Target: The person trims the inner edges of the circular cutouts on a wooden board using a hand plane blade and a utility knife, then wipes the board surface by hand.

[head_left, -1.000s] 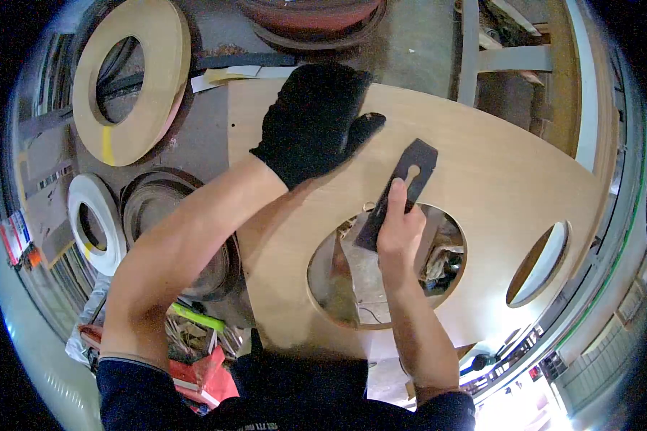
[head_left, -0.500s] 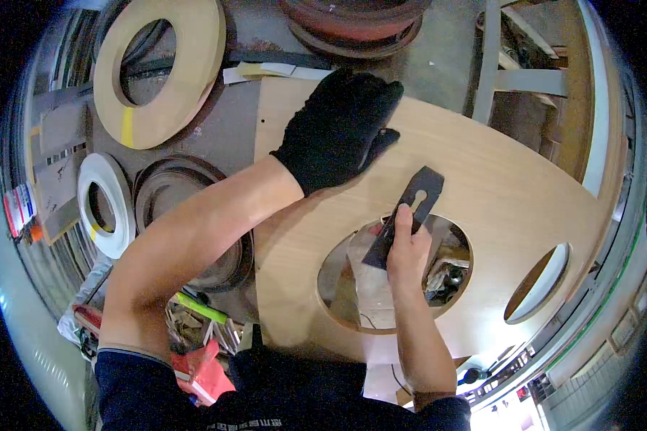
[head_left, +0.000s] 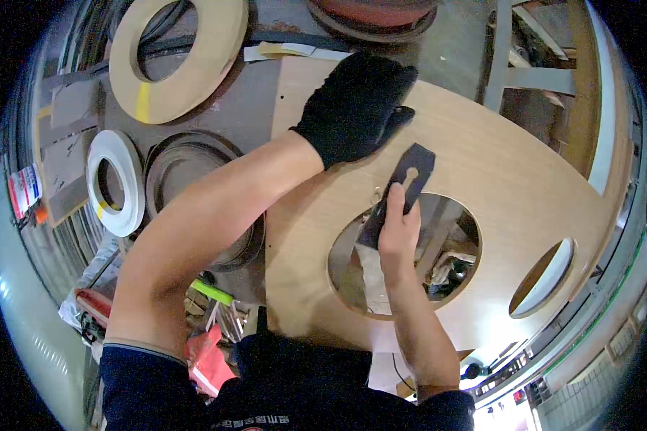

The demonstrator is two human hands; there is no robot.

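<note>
My right hand holds the slotted plane iron partly over the round cutout of the wooden panel. Probably it is stiff, sharp-ended; its flat middle is safer to grip. My gloved left hand lies on the panel; whether gripping, I cannot tell.

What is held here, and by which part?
The right hand holds a dark slotted blade near its middle, thumb on its face. The gloved left hand lies on the board; whether it grips the edge is unclear.

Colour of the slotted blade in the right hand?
Dark grey, near black; the slotted blade shows best in the head view.
</note>
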